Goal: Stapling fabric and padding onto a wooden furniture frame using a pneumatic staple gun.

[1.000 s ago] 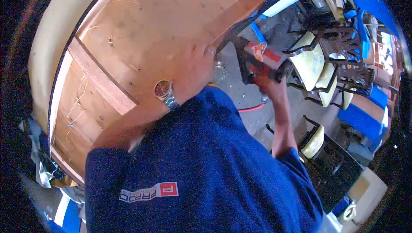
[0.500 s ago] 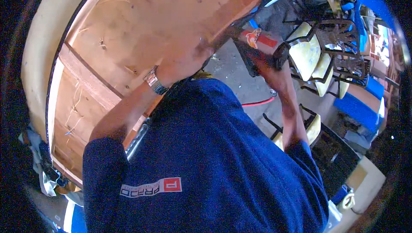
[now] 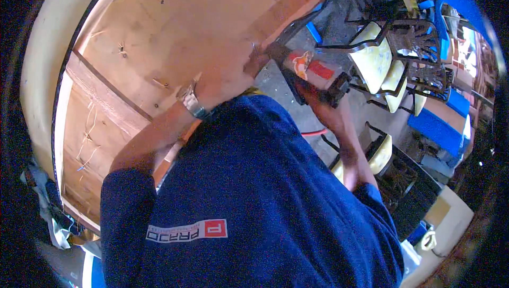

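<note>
My right hand [image 3: 322, 100] is wrapped round the handle of a staple gun [image 3: 313, 69], which has a grey and red body with an orange sticker and a black end cap. The gun's nose end meets the edge of a large wooden furniture frame [image 3: 185, 18], close to the fingers of my left hand [image 3: 225, 84]. That hand, with a metal watch [image 3: 191, 101] at its wrist, rests along the frame's edge. Its fingertips are blurred and partly dark, so whether they pinch anything is unclear.
A wooden crossbar [image 3: 106, 86] spans the frame, and pale padding [image 3: 40, 60] curves round its far left side. Dark chairs with pale yellow seats [image 3: 371, 57] stand at the right. A red hose [image 3: 315, 133] shows below the gun. Blue-covered pieces [image 3: 437, 129] lie farther right.
The staple gun and my right hand have shifted slightly left and nearer to me. My left hand stays at the frame's edge. The whole view has moved a little.
</note>
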Available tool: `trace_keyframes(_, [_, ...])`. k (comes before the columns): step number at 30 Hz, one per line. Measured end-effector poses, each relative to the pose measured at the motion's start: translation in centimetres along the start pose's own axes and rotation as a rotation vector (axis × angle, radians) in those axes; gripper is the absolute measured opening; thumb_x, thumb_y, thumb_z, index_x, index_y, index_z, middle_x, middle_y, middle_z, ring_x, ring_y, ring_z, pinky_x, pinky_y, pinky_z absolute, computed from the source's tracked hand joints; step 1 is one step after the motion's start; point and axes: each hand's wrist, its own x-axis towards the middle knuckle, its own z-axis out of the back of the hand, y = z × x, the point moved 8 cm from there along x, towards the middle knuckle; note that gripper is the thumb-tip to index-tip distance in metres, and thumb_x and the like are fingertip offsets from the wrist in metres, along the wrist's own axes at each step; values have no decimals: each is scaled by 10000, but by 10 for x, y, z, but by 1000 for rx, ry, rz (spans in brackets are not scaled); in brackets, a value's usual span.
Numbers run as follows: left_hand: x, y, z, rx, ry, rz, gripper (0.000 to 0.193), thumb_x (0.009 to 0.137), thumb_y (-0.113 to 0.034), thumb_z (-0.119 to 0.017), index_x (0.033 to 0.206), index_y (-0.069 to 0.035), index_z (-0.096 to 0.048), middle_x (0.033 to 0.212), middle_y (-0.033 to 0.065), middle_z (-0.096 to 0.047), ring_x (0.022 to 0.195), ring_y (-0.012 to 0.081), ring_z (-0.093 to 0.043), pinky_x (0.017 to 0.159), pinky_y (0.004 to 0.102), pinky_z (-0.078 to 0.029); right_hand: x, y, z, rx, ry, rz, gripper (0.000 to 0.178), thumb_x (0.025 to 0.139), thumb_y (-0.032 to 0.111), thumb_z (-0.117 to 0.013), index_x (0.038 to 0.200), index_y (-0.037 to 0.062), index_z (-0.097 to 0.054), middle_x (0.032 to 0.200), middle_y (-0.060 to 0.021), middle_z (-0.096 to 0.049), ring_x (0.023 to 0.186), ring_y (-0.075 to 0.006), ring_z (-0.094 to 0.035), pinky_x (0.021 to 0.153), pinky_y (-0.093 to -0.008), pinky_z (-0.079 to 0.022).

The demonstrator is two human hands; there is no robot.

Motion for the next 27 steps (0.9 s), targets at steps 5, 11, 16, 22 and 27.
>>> trace_keyframes(5, [-33,-15,6,227,-125,-93,260,734,-146,-612,950,-7,-572,949,165,-588,837,340,-558,754,385,-462,-5,-11,-2,57,23,-176,357,796,119,-679,1139,33,-631,1086,-96,-649,892,-209,-621,760,-314,-497])
trace_keyframes(11, [-31,8,5,87,35,89,235,753,-161,-615,935,-17,-577,855,150,-593,738,322,-558,698,388,-468,-14,5,-12,75,-39,-71,352,801,136,-683,1139,46,-635,1066,-100,-656,855,-214,-629,733,-317,-501])
trace_keyframes(16, [-36,0,19,121,-60,32,154,789,-129,-605,900,-27,-576,778,120,-581,606,280,-537,617,377,-465,-14,9,-13,117,-9,-110,348,809,137,-674,1147,65,-637,1074,-95,-654,854,-207,-628,722,-313,-503])
trace_keyframes(22, [-58,44,39,84,-273,28,108,842,-124,-598,891,-29,-583,786,87,-600,565,204,-540,581,325,-463,-34,-4,-33,271,43,-283,386,736,130,-674,1106,31,-631,1094,-129,-660,949,-284,-640,806,-331,-491])
trace_keyframes(27, [-61,68,51,-85,-238,143,118,863,-141,-606,903,-32,-584,795,59,-615,583,149,-551,574,274,-458,-37,7,-34,217,18,-103,412,719,117,-680,1118,27,-624,1088,-143,-659,938,-277,-641,811,-347,-489])
